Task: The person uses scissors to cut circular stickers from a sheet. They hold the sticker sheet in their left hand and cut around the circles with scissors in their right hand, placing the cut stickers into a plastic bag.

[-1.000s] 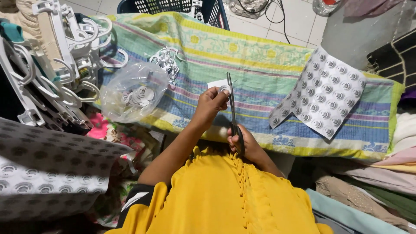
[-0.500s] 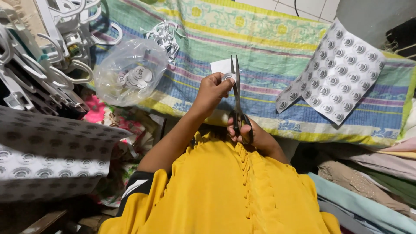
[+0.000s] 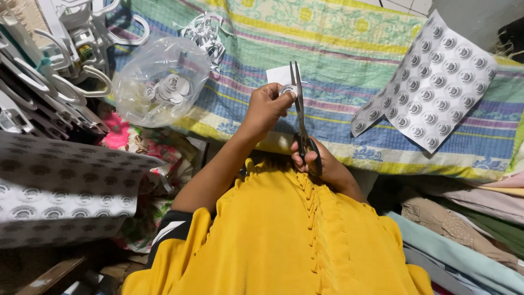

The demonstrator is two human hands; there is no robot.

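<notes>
Our left hand (image 3: 266, 105) pinches a small white paper piece (image 3: 280, 76) w/ a round printed label on it, grip clenched on its lower edge, held just above the striped cloth (image 3: 338, 65). Our right hand (image 3: 316, 164) has fingers thru the handles of the scissors (image 3: 299, 117), grip clenched on them; blades point up and away, nearly shut, touching the paper's right side.

Around us: to the left a clear plastic bag (image 3: 158, 82) of cut round labels, w/ paper scraps (image 3: 204, 33) just behind it. Far left a heap of white hangers (image 3: 54, 60). At right a label sheet (image 3: 431, 82) lies flat on the cloth, well apart from the scissors. Another label sheet (image 3: 60, 191) lies at lower left, beside our left arm. Folded fabrics (image 3: 464, 235) stack at lower right.

Open cloth betw. the scissors and the right-hand sheet; left side crowded by bag & hangers. Cloth's near edge runs just under our hands.
</notes>
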